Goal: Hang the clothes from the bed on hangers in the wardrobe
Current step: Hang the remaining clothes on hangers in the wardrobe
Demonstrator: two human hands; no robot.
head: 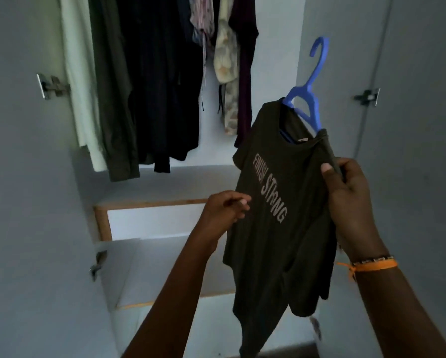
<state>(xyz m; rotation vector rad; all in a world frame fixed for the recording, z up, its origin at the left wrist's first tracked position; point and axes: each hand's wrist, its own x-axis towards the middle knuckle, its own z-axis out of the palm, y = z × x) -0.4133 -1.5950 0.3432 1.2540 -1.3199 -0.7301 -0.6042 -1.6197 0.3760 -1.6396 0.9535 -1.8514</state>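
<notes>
Before the open wardrobe point(61, 202), my right hand point(351, 202) pinches the dark olive printed T-shirt point(273, 228) at its shoulder over the blue plastic hanger point(307, 99); my left hand point(224, 213) pinches its side edge. I should seat both shoulders evenly before hooking it beside the hung clothes point(160, 86).

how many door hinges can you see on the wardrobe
3: one hinge on the left door beside the hanging clothes, one on the right door, one lower left by the shelf. Others may be out of view.
</notes>
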